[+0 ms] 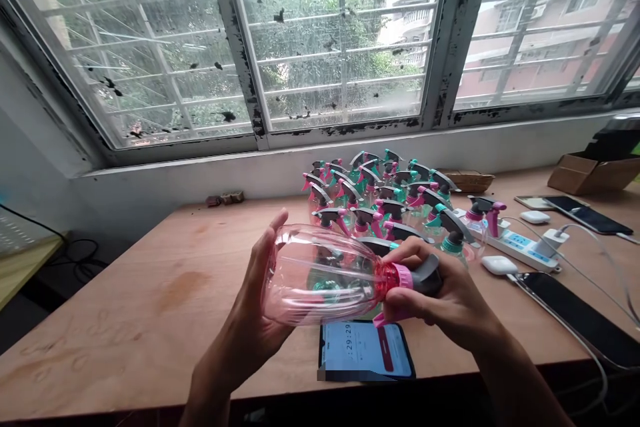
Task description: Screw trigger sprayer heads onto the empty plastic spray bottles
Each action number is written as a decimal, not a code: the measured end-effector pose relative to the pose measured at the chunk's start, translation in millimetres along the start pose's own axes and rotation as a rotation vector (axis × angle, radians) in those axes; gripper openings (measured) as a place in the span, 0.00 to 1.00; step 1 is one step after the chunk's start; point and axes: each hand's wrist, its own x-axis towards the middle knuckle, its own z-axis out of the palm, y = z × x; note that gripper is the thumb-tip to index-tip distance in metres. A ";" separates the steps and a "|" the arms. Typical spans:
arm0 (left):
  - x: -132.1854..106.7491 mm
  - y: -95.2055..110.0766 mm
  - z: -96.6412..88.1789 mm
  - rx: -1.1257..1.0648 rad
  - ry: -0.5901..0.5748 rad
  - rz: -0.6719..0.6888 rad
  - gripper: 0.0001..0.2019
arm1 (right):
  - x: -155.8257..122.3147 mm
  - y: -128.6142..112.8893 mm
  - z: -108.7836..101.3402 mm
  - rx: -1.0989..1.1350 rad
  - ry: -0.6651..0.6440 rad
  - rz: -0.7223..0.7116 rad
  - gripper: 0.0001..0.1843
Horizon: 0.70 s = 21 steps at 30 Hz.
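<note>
A clear pink spray bottle (320, 273) lies sideways in the air between my two hands, above the front of the table. My left hand (260, 300) cups its base, the fingers mostly hidden behind it. My right hand (445, 300) grips the other end, thumb and fingers around the pink collar (403, 277) and the grey-and-pink spray head. No liquid shows inside the bottle. Just behind stand several spray bottles (370, 180) in a tight group, with pink or green collars and triggers. Below the held bottle lies a phone (367, 350) with a lit timer screen.
To the right are a white power strip (523, 247) with cables, a dark phone (580, 313), another phone (590, 213) and white earphone cases (500, 265). A cardboard box (593, 170) and a woven basket (467, 180) stand farther back. Small blocks (225, 199) sit near the wall below the window.
</note>
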 end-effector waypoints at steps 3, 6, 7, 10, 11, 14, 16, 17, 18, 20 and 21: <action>-0.7 1.7 0.5 0.010 0.004 -0.032 0.54 | -0.1 0.1 0.6 -0.012 0.048 0.022 0.15; -1.3 7.2 -1.2 0.024 -0.007 -0.161 0.59 | 0.2 2.8 -0.2 -0.028 0.051 -0.004 0.16; -1.2 8.3 -1.7 0.016 -0.009 -0.186 0.59 | 0.4 3.4 -0.8 -0.029 0.049 -0.012 0.16; 0.0 6.7 -2.0 -0.004 -0.027 -0.152 0.54 | 0.9 3.1 -2.9 -0.020 0.021 -0.019 0.14; 0.5 4.9 -1.6 -0.003 -0.030 -0.108 0.53 | 0.9 2.6 -3.7 -0.020 0.005 -0.018 0.13; 1.0 0.7 -0.2 0.004 -0.018 -0.009 0.48 | 0.3 2.0 -5.0 -0.025 -0.018 -0.008 0.13; 0.8 2.0 -0.1 0.015 -0.014 -0.032 0.50 | 0.0 2.7 -4.2 -0.027 0.008 -0.002 0.13; 0.9 4.0 -0.5 0.025 -0.022 -0.065 0.52 | 0.0 2.9 -3.2 -0.027 0.022 -0.005 0.14; 1.1 6.5 -1.1 0.035 -0.032 -0.105 0.55 | 0.0 2.9 -2.0 -0.027 0.032 -0.010 0.14; 1.9 11.0 -2.3 0.050 -0.057 -0.170 0.59 | 0.2 1.6 0.9 -0.017 0.043 -0.007 0.15; 2.3 12.1 -2.4 0.052 -0.065 -0.188 0.59 | 0.3 0.3 2.4 -0.009 0.049 0.007 0.15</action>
